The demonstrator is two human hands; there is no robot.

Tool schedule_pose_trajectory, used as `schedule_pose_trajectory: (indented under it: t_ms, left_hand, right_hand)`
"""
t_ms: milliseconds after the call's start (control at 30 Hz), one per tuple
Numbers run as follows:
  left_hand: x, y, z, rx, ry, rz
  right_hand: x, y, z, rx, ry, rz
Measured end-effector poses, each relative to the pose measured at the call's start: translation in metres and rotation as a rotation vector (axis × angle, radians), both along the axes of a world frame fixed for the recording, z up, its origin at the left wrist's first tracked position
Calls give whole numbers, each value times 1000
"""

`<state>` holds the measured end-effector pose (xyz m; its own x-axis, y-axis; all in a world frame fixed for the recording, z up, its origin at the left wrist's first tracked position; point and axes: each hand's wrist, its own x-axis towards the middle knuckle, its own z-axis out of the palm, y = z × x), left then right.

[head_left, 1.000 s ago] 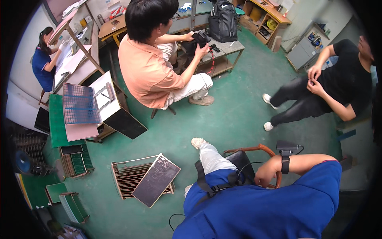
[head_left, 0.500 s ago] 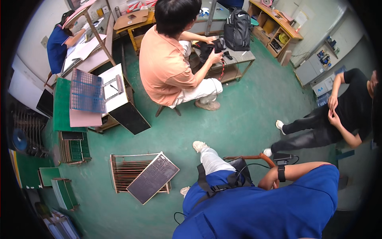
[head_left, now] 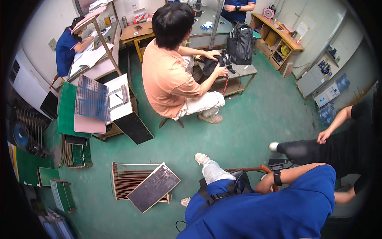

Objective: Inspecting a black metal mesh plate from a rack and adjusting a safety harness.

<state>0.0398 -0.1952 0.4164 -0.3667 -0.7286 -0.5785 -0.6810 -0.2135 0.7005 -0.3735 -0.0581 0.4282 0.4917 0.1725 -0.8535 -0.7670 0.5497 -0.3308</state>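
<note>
The right hand (head_left: 264, 185) is placed at the wooden chair arm (head_left: 254, 169), just beside the fingers. The fingers are mostly hidden, so whether anything is pinched cannot be told. The left hand is not seen. Well left of the fingers, a dark board (head_left: 154, 187) is already set aslant on a slatted rack (head_left: 124, 179), untouched. How much is left to do cannot be told.

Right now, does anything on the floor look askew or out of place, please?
Yes, the dark board looks askew: it lies slanted across the rack, out of line with its frame, and its corners stick out past the rack's edges. The board also has pale specks; I cannot tell whether they are damage.
</note>
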Motion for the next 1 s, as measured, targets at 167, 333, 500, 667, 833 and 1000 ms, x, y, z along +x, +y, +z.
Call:
schedule_pose_trajectory:
  t_ms: [167,333,500,667,833,1000]
  left_hand:
    - [5,-2,0,-34,-28,-21]
    - [15,1,3,-73,-72,-20]
    - [26,3,7,-130,-117,-28]
    - [43,1,13,-215,-168,-45]
    - [57,-1,23,-331,-195,-62]
    - [39,1,28,193,278,196]
  right_hand:
    - [-4,5,-19,-55,-103,59]
    - [-10,-17,-4,-107,-117,130]
    - [-19,-30,-15,-168,-130,137]
    - [-22,-66,-1,-277,-136,42]
    - [-30,-110,16,-400,-259,-309]
    - [-17,-122,28,-587,-334,-543]
